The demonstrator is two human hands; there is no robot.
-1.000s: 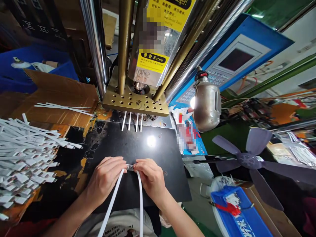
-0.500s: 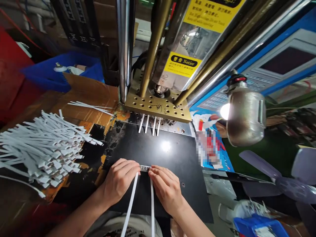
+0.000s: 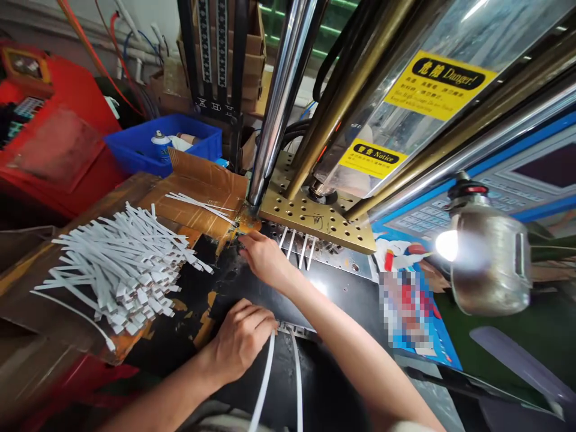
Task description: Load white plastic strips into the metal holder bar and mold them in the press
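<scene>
My left hand (image 3: 245, 339) is closed at the left end of a small metal bar (image 3: 303, 332) lying on the black work plate, its fingertips pinching there beside a white flat cable (image 3: 269, 369). A second white flat cable (image 3: 299, 375) runs from the bar toward my body. My right hand (image 3: 266, 259) reaches across to the left of the press, near the foot of the chrome post. Its fingers are bent together; whatever they might hold is hidden. Several white strips (image 3: 301, 249) stick out from under the drilled brass-coloured press plate (image 3: 315, 213).
A heap of white flat cables (image 3: 121, 258) lies at left, near loose white strips (image 3: 198, 204) on cardboard (image 3: 202, 180). Behind stands a blue bin (image 3: 135, 144). A chrome post (image 3: 283, 90) rises by the press; a lit lamp (image 3: 488, 258) hangs at right.
My right hand has left the metal bar and moved forward and left to beside the press. My left hand stays at the bar. The view has swung left.
</scene>
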